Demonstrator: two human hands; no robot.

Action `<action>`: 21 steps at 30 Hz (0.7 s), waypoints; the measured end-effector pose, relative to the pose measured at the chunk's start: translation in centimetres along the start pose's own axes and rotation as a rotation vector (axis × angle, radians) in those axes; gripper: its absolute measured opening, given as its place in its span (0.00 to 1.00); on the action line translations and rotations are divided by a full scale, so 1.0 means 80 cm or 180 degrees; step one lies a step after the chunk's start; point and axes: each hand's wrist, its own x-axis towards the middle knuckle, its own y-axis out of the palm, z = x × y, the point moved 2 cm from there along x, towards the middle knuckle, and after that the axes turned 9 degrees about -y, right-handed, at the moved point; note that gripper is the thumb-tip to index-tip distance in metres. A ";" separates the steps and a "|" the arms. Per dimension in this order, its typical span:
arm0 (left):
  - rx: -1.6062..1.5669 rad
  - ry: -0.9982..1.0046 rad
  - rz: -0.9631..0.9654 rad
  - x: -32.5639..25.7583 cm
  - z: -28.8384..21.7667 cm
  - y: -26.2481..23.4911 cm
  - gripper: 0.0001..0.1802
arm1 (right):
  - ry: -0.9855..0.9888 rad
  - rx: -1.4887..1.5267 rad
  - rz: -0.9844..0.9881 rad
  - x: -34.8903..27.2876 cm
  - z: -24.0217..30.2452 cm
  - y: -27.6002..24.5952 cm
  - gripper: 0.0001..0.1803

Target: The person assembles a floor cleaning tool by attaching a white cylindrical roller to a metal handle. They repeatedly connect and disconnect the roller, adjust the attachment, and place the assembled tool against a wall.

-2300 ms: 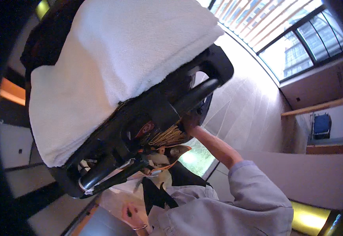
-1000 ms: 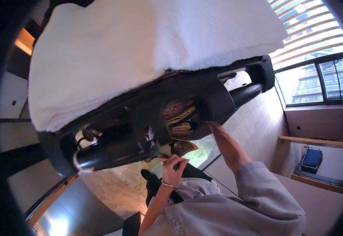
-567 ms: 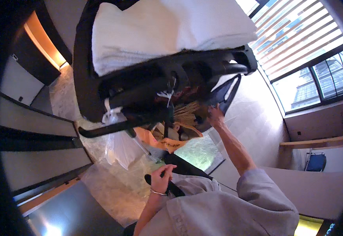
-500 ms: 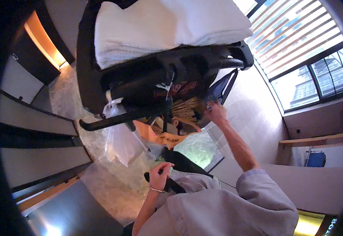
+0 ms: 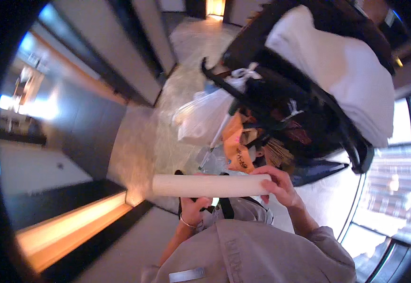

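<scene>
A long white roll lies level across the view in front of my body. My right hand is closed around its right end, thumb and fingers on either side. Just below the roll's left half is my left hand, with a thin bracelet at the wrist. Its fingers are bent and partly covered by the roll. A slim black object shows beside that hand and above the roll; its kind cannot be made out.
A black cart carries folded white towels. From its handle hangs a white plastic bag, beside an orange bag of mixed items. Cabinets line the left; a window is at right.
My right hand has come back from the cart's bags and now holds the white roll before me. The view has turned left, so the cart sits further right.
</scene>
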 end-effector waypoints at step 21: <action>-0.1373 0.2436 -0.3488 -0.385 0.221 0.111 0.21 | 0.1523 -0.0301 0.4543 -0.209 -0.081 0.152 0.33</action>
